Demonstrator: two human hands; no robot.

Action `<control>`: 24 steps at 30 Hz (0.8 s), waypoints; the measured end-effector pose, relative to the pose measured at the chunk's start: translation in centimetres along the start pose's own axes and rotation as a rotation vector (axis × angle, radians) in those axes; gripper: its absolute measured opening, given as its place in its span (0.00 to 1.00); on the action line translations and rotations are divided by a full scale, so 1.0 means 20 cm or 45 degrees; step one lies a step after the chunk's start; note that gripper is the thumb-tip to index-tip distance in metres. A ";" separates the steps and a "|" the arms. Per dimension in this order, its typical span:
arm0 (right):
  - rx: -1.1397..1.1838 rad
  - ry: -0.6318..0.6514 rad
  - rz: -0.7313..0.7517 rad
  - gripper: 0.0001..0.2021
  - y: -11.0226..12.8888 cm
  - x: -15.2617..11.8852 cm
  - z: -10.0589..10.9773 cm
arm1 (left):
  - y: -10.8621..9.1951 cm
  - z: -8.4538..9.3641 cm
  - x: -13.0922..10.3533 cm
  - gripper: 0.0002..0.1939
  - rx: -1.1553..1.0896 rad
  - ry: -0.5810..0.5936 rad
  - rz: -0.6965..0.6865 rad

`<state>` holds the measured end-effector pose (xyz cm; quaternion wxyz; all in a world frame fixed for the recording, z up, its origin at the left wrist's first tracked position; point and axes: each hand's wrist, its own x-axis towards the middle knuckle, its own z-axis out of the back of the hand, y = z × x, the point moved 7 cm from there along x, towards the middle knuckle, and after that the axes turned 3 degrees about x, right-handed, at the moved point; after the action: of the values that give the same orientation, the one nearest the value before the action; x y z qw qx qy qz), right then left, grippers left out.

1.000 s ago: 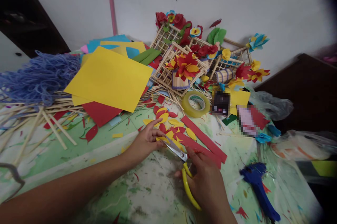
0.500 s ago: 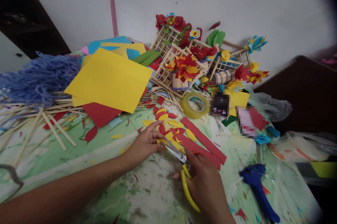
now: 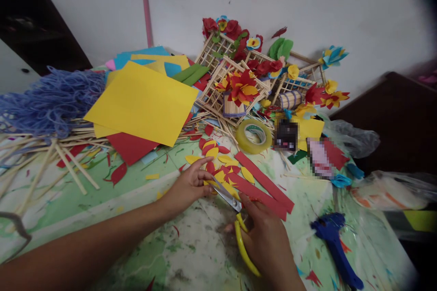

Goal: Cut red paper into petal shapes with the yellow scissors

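Observation:
My right hand (image 3: 268, 241) grips yellow-handled scissors (image 3: 235, 216), whose metal blades point up and left toward my left hand (image 3: 189, 186). That hand pinches a small yellow paper piece (image 3: 209, 182) at the blade tips. Just beyond lie cut red and yellow paper petals (image 3: 218, 156) and two long red paper strips (image 3: 262, 186) on the green, paint-stained table cover (image 3: 102, 200).
A roll of clear tape (image 3: 254, 136) sits behind the petals. A blue glue gun (image 3: 336, 243) lies at the right. Yellow and red paper sheets (image 3: 143, 102), blue yarn (image 3: 51, 99), wooden sticks (image 3: 51, 154) and stick frames with paper flowers (image 3: 242, 84) crowd the back.
The scissors and my right hand have edged slightly up and left toward the yellow piece; my left hand stays in place.

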<state>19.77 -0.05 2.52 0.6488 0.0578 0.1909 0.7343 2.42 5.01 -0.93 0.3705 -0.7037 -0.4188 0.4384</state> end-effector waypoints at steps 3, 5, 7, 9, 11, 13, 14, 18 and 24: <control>0.010 -0.015 0.009 0.29 0.00 0.00 0.00 | 0.00 0.00 0.00 0.40 0.004 0.006 0.003; 0.015 -0.022 0.017 0.28 0.00 0.00 0.01 | 0.00 0.00 0.00 0.40 0.001 0.009 -0.003; 0.017 -0.019 0.019 0.28 0.00 0.00 0.01 | 0.01 0.00 0.00 0.40 0.001 0.011 -0.012; 0.016 -0.020 0.019 0.28 0.00 0.00 0.01 | 0.00 0.00 0.00 0.39 0.011 0.011 -0.021; 0.014 -0.034 0.026 0.27 0.01 0.00 0.02 | -0.01 0.00 0.00 0.39 0.021 0.013 -0.031; 0.010 -0.046 0.037 0.25 0.01 0.00 0.02 | -0.01 0.00 0.00 0.39 0.018 0.009 -0.039; 0.009 -0.045 0.037 0.25 0.01 0.00 0.02 | -0.02 0.00 0.00 0.39 0.014 0.003 -0.040; 0.021 -0.026 0.020 0.25 0.01 0.00 0.02 | -0.02 0.01 0.00 0.40 0.018 -0.009 -0.036; 0.024 -0.041 0.013 0.26 0.00 0.00 0.02 | -0.02 0.02 0.01 0.39 0.051 -0.012 -0.096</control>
<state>19.88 0.06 2.79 0.6474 0.0765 0.1870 0.7349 2.02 5.35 -0.65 0.3986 -0.6779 -0.4379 0.4358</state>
